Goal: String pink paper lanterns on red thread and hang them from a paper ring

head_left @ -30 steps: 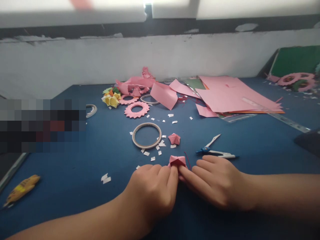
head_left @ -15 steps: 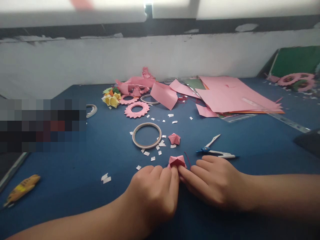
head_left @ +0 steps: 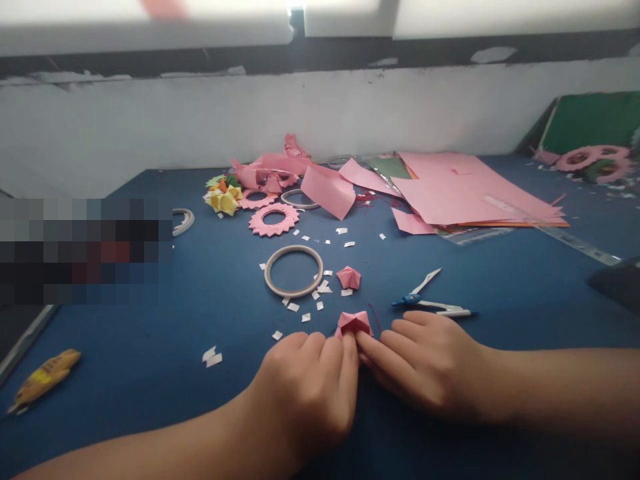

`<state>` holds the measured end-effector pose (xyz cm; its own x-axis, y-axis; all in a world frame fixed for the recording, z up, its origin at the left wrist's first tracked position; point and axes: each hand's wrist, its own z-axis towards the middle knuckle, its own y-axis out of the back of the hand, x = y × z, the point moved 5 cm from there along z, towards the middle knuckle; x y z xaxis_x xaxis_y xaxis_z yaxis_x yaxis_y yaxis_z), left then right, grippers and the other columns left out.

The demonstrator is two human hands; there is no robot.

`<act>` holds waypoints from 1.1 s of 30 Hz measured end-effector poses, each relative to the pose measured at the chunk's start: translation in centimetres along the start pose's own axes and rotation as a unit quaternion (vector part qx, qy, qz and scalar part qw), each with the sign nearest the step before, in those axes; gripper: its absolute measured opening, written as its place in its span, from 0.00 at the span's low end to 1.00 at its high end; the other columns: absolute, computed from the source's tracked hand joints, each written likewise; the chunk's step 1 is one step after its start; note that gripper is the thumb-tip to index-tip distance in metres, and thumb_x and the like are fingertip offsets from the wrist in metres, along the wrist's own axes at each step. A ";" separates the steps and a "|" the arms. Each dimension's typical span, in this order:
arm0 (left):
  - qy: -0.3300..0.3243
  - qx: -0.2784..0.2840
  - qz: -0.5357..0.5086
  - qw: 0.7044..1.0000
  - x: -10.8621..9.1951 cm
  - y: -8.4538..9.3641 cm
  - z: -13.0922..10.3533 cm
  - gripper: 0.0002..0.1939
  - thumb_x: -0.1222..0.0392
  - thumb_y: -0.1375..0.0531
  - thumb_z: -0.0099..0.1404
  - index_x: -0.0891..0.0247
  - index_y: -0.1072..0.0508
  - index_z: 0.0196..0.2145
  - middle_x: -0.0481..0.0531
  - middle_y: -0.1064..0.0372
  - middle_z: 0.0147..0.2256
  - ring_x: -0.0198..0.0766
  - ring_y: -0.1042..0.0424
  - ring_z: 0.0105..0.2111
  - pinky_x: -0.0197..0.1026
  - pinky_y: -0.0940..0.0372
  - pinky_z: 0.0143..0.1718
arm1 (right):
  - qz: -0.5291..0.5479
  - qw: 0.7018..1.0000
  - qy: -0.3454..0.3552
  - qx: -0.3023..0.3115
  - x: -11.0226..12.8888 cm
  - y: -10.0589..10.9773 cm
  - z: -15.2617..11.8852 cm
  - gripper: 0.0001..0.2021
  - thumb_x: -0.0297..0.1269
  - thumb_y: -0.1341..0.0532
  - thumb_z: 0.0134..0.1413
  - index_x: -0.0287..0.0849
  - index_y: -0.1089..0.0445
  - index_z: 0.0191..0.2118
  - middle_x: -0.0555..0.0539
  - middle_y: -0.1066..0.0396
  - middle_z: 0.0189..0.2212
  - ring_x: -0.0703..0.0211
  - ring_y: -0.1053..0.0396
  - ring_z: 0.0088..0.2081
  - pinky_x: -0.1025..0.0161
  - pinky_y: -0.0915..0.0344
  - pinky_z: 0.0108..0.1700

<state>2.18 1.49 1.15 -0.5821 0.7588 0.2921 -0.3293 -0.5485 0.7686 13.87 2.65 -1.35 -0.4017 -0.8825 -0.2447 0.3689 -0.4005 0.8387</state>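
Both hands meet at the folded pink paper piece (head_left: 356,316), holding its near edge by the fingertips: the left hand (head_left: 310,377) comes in from about half past seven and the right hand (head_left: 435,363) from about four, taking the piece as the clock's centre and twelve as the wall side. Other fingers are curled in; the thumbs are hidden, so I cannot tell how they press from below. The piece sits low on the blue table (head_left: 150,293), its dark hollow open towards the person, index tips side by side at that mouth.

Handling it well looks like a matter of equal, light pressure. I would keep both index tips level, work the edge from the middle outwards, and let the paper bend along creases it already has; a hard push on one side could skew the points or crush the hollow. The finished-looking pink paper star (head_left: 349,278) at twelve makes a handy check for symmetry.

Mind the red thread (head_left: 374,316) at about two, just beside the piece, lest it catch in a fold. The drawing compass (head_left: 417,300), between two and three, lies close to the right knuckles. At ten is a tape roll (head_left: 293,293) with white paper scraps (head_left: 306,318) around it.
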 end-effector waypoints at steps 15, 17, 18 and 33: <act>-0.017 0.005 0.001 1.000 -0.3 0.2 -0.2 0.04 0.72 0.41 0.57 0.73 0.25 0.28 0.50 0.32 0.15 0.35 0.37 0.13 0.38 0.48 0.12 | 0.014 1.000 -0.008 -0.005 0.0 0.1 0.1 0.10 0.27 0.44 0.57 0.26 0.30 0.42 0.49 0.34 0.19 0.63 0.39 0.19 0.60 0.47 0.23; -0.018 0.000 -0.007 1.000 -0.3 0.3 -0.2 0.05 0.72 0.41 0.56 0.75 0.24 0.29 0.51 0.31 0.16 0.36 0.36 0.12 0.38 0.47 0.11 | 0.011 1.000 -0.008 -0.007 0.0 0.1 0.1 0.10 0.27 0.45 0.58 0.27 0.30 0.42 0.49 0.33 0.20 0.63 0.39 0.19 0.60 0.47 0.22; -0.019 -0.001 -0.012 1.000 -0.4 0.3 -0.2 0.06 0.73 0.41 0.55 0.76 0.24 0.29 0.52 0.31 0.16 0.37 0.36 0.12 0.39 0.46 0.11 | 0.009 1.000 -0.007 -0.008 0.0 0.2 0.1 0.10 0.27 0.45 0.58 0.27 0.30 0.42 0.48 0.33 0.20 0.63 0.40 0.19 0.60 0.47 0.22; -0.035 -0.021 -0.043 0.998 -0.5 0.9 0.1 0.06 0.75 0.41 0.55 0.81 0.25 0.29 0.59 0.27 0.18 0.40 0.32 0.13 0.40 0.42 0.08 | 0.025 1.000 0.008 -0.010 0.5 0.5 0.0 0.11 0.25 0.45 0.56 0.23 0.30 0.42 0.44 0.30 0.22 0.60 0.38 0.19 0.59 0.48 0.22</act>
<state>2.21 0.62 1.76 -0.4977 0.8254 0.2665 -0.4079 -0.4939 0.7679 13.78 2.01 -1.07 -0.3689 -0.9053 -0.2103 0.4053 -0.3603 0.8402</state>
